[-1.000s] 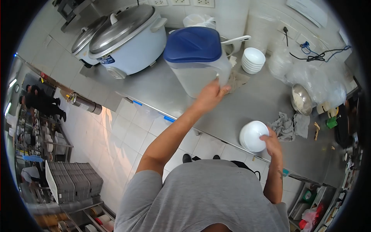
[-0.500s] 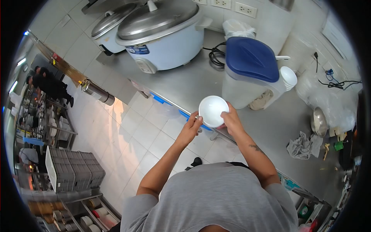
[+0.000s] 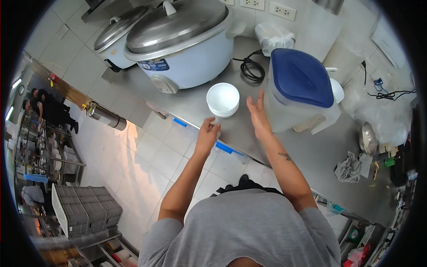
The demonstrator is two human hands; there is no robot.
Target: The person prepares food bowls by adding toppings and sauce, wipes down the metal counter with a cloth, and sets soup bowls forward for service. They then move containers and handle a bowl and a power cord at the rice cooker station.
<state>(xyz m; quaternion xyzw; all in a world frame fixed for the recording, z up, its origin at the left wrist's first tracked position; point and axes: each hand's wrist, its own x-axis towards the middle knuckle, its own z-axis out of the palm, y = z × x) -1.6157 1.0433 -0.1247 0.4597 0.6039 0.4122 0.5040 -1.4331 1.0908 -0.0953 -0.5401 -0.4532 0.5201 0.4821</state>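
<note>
A small stack of white bowls (image 3: 223, 99) is seen standing on the steel desk (image 3: 209, 100), near its front edge, with the rim of the top bowl facing up. The stack is flanked by the two hands, neither of which is touching it. The left hand (image 3: 208, 135) is held just in front of the bowls at the desk's edge, its fingers curled loosely inward with nothing visibly gripped (whether the fingertips rest on the desk cannot be told). The right hand (image 3: 256, 115) is held open just to the right of the stack, fingers extended and spread, between the bowls and a large clear container with a blue lid (image 3: 301, 91), which it is close to or brushing. Behind the bowls a big white rice cooker (image 3: 183, 41) with a steel lid is set against the tiled wall, and a second cooker (image 3: 116, 36) is seen to its left. A coiled black cable (image 3: 250, 66) lies beside the cooker, with a knotted plastic bag (image 3: 273, 36) further back. More white bowls (image 3: 336, 90) are partly hidden behind the container. Farther right along the desk, a crumpled grey cloth (image 3: 351, 166) and a metal bowl (image 3: 367, 139) are seen.
</note>
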